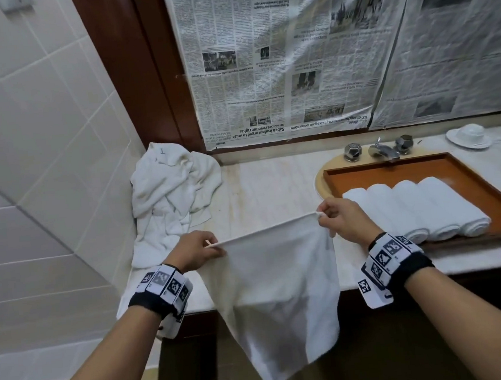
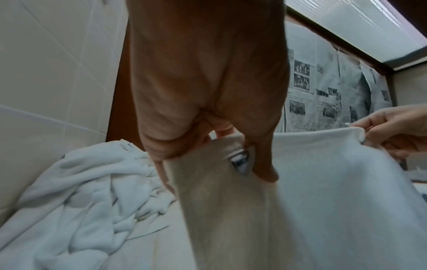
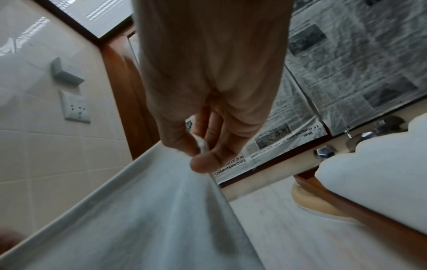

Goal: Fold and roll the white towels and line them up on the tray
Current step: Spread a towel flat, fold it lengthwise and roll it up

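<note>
A white towel (image 1: pixel 277 287) hangs stretched between my two hands in front of the counter edge. My left hand (image 1: pixel 201 248) pinches its upper left corner, and my right hand (image 1: pixel 328 216) pinches the upper right corner. The lower part droops below the counter front. In the left wrist view the towel (image 2: pixel 323 191) hangs from my left hand (image 2: pixel 231 151). The right wrist view has my right hand (image 3: pixel 201 151) pinching the towel's corner (image 3: pixel 201 144). Several rolled white towels (image 1: pixel 420 208) lie side by side in the brown tray (image 1: pixel 392 168) at the right.
A heap of loose white towels (image 1: pixel 171 193) lies on the marble counter (image 1: pixel 267 185) against the tiled left wall. A tap (image 1: pixel 380 149) and a white dish (image 1: pixel 468 137) stand behind the tray. Newspaper (image 1: pixel 292 56) covers the mirror.
</note>
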Demonstrator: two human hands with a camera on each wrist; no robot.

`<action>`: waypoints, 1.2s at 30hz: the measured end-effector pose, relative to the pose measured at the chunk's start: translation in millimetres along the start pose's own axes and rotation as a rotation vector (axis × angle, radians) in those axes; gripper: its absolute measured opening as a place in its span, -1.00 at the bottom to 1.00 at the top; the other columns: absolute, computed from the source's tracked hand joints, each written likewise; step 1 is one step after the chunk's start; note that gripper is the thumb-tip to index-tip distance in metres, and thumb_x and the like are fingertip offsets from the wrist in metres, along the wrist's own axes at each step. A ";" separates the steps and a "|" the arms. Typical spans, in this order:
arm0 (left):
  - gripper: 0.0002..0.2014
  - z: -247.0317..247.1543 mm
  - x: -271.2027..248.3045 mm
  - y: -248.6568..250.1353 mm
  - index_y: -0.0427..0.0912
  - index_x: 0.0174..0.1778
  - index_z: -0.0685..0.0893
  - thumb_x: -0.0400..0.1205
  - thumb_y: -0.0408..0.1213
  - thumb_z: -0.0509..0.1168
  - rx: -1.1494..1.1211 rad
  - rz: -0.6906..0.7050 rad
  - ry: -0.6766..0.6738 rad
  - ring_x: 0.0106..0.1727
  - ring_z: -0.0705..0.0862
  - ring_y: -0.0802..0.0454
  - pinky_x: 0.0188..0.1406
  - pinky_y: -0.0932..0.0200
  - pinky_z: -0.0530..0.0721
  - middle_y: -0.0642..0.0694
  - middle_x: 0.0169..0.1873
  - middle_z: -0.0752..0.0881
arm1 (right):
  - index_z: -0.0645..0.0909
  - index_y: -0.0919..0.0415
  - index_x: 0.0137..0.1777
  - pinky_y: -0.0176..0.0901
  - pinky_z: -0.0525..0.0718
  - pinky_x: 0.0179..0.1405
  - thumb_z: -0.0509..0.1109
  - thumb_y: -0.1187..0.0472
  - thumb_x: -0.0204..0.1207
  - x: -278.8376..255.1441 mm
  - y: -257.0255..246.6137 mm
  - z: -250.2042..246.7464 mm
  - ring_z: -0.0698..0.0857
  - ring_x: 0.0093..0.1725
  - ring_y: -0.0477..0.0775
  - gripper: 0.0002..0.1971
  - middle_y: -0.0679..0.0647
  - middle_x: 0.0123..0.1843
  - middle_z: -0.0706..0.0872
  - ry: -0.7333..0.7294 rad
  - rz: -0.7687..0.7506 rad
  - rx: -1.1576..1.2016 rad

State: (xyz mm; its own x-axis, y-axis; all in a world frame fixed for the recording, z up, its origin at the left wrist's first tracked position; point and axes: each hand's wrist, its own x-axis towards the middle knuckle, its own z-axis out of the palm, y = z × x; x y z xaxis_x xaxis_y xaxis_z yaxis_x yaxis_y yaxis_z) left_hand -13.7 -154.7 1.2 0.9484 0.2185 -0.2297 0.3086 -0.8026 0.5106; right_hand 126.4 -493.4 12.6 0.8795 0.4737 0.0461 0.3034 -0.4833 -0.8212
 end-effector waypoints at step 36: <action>-0.90 -38.5 14.6 34.2 -0.11 -0.11 0.72 0.67 -0.18 0.41 -0.363 0.057 0.212 -0.07 0.66 -0.12 -0.45 -0.05 0.81 -0.23 -0.08 0.65 | 0.66 -0.06 -0.30 -0.12 0.61 -0.13 0.27 0.28 0.48 33.7 -5.7 -34.7 0.69 -0.07 0.14 -0.75 0.01 -0.40 0.75 -0.035 -0.015 -0.224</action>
State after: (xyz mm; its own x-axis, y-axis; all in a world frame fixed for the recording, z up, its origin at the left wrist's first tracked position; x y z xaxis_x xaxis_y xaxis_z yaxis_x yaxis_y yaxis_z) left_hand 13.6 -157.6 47.2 0.9469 0.3195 -0.0361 0.2247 -0.5774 0.7850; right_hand 167.0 -500.2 38.6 0.8621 0.5056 0.0339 0.3934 -0.6256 -0.6736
